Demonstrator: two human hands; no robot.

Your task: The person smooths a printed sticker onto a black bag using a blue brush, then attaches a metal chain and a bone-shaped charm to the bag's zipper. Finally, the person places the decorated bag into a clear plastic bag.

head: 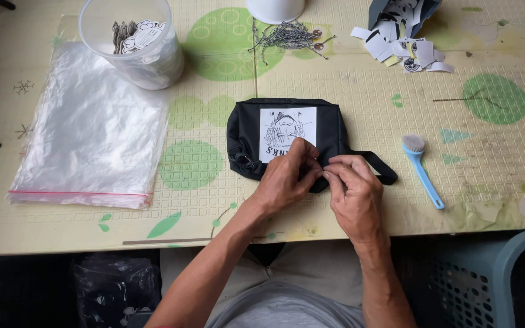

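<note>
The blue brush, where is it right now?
In the head view the blue brush lies on the table, right of the black pouch and the right hand, below the paper tags.

At the centre of the frame a black pouch (287,138) with a white square picture patch (287,132) lies on the green-dotted table (360,103), and the left hand (285,179) and right hand (353,191) pinch together at its lower right edge. A stack of clear plastic bags (92,130) fills the left side below a clear tub (133,41) of printed tags. A blue brush (422,169) lies at right, with paper tags (405,51) and ball chains (287,36) along the top.
</note>
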